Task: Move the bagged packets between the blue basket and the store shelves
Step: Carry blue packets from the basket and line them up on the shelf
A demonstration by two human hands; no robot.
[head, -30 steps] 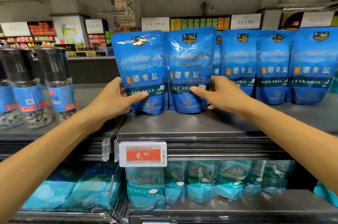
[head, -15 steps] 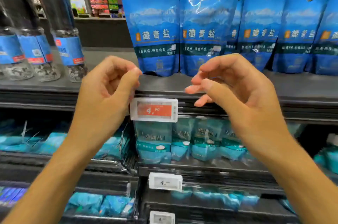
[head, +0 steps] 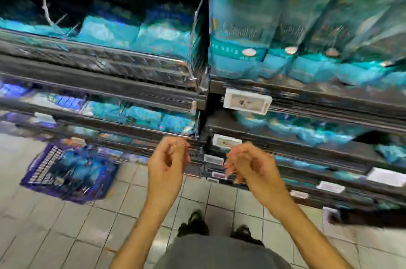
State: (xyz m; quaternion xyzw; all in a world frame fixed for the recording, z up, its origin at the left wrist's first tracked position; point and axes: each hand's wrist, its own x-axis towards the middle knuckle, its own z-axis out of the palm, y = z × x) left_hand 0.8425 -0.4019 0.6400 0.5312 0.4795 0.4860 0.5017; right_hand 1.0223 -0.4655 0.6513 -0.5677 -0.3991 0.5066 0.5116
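The view is blurred and points down. A blue basket (head: pixel 44 169) stands on the floor at the lower left, with blue bagged packets (head: pixel 81 165) inside it. Teal bagged packets (head: pixel 246 48) stand upright on a shelf at the upper right, and more lie flat on the left shelf (head: pixel 131 33). My left hand (head: pixel 168 163) and my right hand (head: pixel 247 164) hang in front of the lower shelves. Both are empty, with fingers loosely curled and apart.
Dark metal shelves (head: pixel 307 97) with white price tags (head: pixel 247 101) fill the upper and right parts of the view. The floor (head: pixel 55 235) is pale tile. Two dark shoes (head: pixel 193 224) show at the bottom, right of the basket.
The view has swung down from the top shelf to the lower shelves and floor. Both hands have left the blue packets on the top shelf and dropped, empty. The basket has come into view.
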